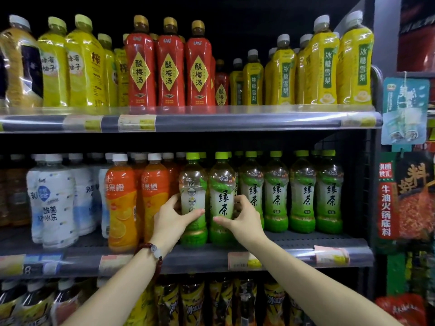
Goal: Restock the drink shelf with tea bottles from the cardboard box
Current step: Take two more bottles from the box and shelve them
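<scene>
L hand (175, 216): you're gripping the label-turned tea bottle (193, 203) at its waist, fingers round the front.
R hand (242, 216): you're closing on the next green tea bottle (222, 198), same height.
Where: both standing at middle shelf (294, 251) front edge, beside orange bottles (122, 203).
Handling: prob. full, heavyish; stiff plastic w/ slick film, so grip the narrowed waist, not the cap.
Box: not in view.

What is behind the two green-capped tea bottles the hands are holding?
Behind the left tea bottle and right tea bottle, more green caps show, so further bottles stand there. Their bodies and the row's depth are hidden by the front bottles.
</scene>
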The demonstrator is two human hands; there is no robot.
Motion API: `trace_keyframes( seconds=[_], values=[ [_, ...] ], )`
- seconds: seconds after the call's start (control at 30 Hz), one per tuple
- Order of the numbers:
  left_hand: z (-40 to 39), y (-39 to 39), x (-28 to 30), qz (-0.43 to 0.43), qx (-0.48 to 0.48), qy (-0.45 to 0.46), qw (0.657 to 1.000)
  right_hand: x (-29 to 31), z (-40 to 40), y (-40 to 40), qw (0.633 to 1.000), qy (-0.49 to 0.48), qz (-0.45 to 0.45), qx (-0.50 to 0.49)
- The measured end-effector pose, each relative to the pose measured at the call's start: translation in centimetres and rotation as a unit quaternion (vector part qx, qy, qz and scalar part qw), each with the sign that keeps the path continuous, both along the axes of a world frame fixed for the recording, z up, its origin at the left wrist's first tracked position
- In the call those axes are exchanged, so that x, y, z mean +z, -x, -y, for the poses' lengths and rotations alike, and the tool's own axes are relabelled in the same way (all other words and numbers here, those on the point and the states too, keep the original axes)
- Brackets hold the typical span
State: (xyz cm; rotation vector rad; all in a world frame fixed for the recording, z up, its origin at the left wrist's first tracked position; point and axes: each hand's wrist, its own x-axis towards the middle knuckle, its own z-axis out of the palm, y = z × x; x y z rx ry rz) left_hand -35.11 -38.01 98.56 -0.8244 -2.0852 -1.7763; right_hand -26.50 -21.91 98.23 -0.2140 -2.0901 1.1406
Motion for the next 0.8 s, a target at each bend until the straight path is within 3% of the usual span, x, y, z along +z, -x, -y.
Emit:
trace_keyframes(
  seconds=[0.57, 0.7, 0.8],
  values=[
    [-1.6, -1.8, -0.4, 0.029, 0.001, 0.008, 1.000, -0.3, -1.2, -1.8, 1.000, 0.013, 0.007, -0.007],
    [-1.7, -2.9, -0.4, 0.005, 0.026, 0.062, 0.998, -0.2, -0.8, -2.2, 1.000, -0.004, 0.009, -0.010],
    [-1.7, -4.0, -0.4, -0.037, 0.105, 0.128, 0.986, -0.1, -0.6, -2.7, 0.999, -0.027, 0.017, -0.027]
  ],
)
